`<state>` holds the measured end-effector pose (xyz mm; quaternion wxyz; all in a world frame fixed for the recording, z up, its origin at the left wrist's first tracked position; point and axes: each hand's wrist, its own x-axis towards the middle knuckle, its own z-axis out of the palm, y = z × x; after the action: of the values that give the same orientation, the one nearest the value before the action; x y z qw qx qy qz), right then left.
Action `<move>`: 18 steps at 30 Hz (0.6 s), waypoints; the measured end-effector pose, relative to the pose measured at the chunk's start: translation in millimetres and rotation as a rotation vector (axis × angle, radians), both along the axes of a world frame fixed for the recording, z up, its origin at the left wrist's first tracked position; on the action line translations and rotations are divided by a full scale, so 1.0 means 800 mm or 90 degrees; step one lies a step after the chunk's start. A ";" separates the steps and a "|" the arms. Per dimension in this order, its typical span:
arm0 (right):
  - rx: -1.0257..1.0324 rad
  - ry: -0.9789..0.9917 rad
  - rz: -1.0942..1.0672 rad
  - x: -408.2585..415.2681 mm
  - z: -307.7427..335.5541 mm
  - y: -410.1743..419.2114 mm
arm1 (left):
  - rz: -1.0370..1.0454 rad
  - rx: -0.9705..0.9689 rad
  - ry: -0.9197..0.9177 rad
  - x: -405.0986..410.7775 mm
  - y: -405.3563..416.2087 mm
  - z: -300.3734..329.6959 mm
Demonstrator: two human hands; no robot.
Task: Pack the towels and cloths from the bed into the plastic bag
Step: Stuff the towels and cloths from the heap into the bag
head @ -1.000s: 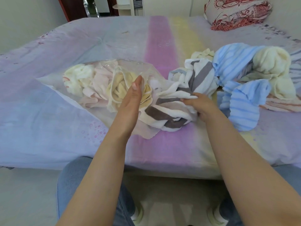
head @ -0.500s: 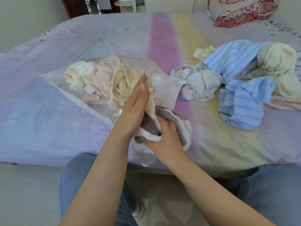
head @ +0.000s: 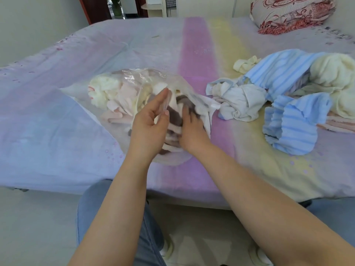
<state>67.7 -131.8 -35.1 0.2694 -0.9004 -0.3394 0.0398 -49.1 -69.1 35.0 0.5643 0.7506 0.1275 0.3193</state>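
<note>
striped towel: bed → bag mouth | right hand: pushing it in

right hand fingers blurred, pillow cropped

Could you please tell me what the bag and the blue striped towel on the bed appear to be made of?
The plastic bag looks like thin clear film: glossy highlights, crinkles, and the cloths show through it. The blue striped towel looks like soft, matte ribbed terry or fleece, folding thickly; the exact fibre cannot be told.

Left hand pinching, right hand reaching forward.
</note>
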 end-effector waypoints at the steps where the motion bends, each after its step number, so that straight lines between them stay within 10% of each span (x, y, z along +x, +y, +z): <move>1: -0.102 -0.001 0.032 -0.001 -0.010 0.004 | -0.003 0.003 0.003 -0.002 0.000 0.001; 8: 0.073 -0.276 -0.041 -0.025 0.005 -0.042 | -0.008 -0.012 0.047 -0.006 0.006 0.003; 12: -0.008 -0.018 0.106 -0.013 -0.002 -0.037 | -0.023 -0.037 0.053 -0.009 0.005 0.011; 18: -0.057 0.016 0.141 -0.005 -0.014 0.066 | -0.052 -0.109 0.061 -0.016 -0.004 0.023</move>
<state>64.0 -79.2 -46.7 0.2271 -0.8680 -0.4310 0.0959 -62.3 -72.3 53.1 0.6324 0.7184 0.1506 0.2476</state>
